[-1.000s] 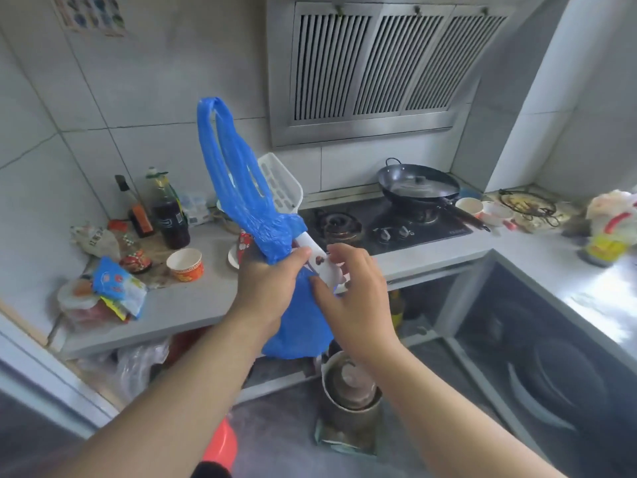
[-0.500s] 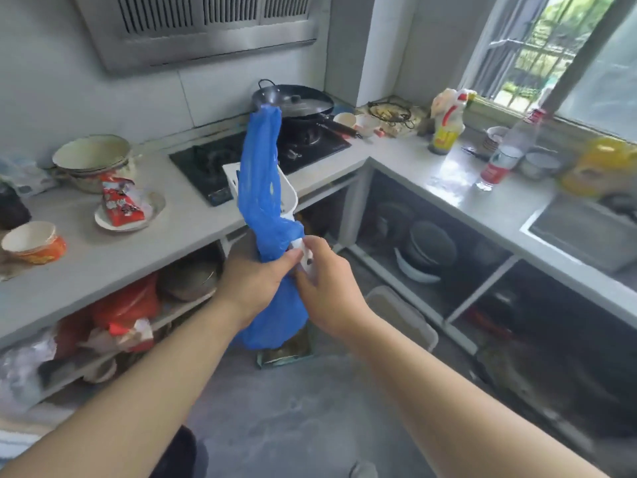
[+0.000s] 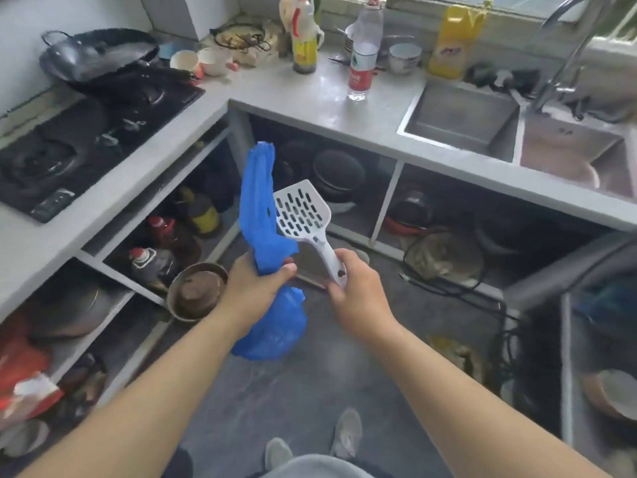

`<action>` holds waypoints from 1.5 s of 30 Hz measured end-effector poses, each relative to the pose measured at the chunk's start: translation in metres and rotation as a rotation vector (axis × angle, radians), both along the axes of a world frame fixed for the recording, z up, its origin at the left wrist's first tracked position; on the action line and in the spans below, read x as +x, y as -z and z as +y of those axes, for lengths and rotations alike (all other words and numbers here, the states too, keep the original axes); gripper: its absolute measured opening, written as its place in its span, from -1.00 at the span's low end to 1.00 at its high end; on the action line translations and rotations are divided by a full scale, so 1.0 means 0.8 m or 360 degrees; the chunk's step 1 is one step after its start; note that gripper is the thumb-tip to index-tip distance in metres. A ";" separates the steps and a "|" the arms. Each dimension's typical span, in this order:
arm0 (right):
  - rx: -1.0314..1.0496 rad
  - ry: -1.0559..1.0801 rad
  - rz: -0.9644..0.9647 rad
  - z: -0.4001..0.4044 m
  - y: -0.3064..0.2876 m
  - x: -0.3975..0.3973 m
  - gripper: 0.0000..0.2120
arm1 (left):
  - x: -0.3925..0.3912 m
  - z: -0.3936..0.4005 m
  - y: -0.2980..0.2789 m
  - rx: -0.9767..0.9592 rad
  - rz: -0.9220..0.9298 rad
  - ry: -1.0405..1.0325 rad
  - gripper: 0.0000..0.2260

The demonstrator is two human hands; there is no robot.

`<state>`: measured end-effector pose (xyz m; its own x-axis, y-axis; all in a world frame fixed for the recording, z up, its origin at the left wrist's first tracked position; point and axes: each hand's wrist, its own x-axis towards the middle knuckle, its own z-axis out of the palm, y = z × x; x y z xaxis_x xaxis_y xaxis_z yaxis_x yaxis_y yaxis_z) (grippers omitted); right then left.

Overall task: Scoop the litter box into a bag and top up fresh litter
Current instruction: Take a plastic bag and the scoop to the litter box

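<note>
A blue plastic bag [image 3: 272, 326] hangs in front of me, its filled bottom below my left hand [image 3: 253, 286] and its handles sticking up above it. My left hand is shut around the bag's twisted neck. My right hand [image 3: 355, 291] is shut on the handle of a white slotted litter scoop [image 3: 301, 212], whose blade points up and away, just right of the bag's handles. No litter box is in view.
An L-shaped grey counter [image 3: 310, 108] carries a black hob [image 3: 69, 150] with a wok [image 3: 96, 56] at left, bottles [image 3: 362, 53] and a steel sink [image 3: 482, 122] at right. Open shelves below hold pots and bottles. A metal pot [image 3: 196, 291] stands on the grey floor by my left hand.
My view has swung right and down, from the hob wall to the sink corner. My hands have drawn apart, and the scoop now stands clear of the bag in my right hand.
</note>
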<state>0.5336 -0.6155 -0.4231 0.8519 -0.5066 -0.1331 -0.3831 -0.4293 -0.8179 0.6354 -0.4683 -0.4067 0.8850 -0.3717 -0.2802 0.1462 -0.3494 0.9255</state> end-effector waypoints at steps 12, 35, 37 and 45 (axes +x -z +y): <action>0.0067 0.0233 0.0318 -0.119 0.096 0.003 -0.66 | 0.042 -0.110 0.080 0.0153 0.0259 0.0029 -0.87; 0.0205 0.0249 0.1197 -0.263 0.272 0.210 -0.83 | 0.302 -0.217 0.303 0.0399 0.0750 -0.0264 -0.89; 0.0227 0.0206 0.1231 -0.285 0.308 0.228 -0.85 | 0.306 -0.228 0.329 0.0416 0.0767 -0.0327 -0.90; 0.0237 0.0040 0.1486 -0.347 0.510 0.305 -0.83 | 0.312 -0.268 0.471 0.0453 0.0856 -0.0631 -0.94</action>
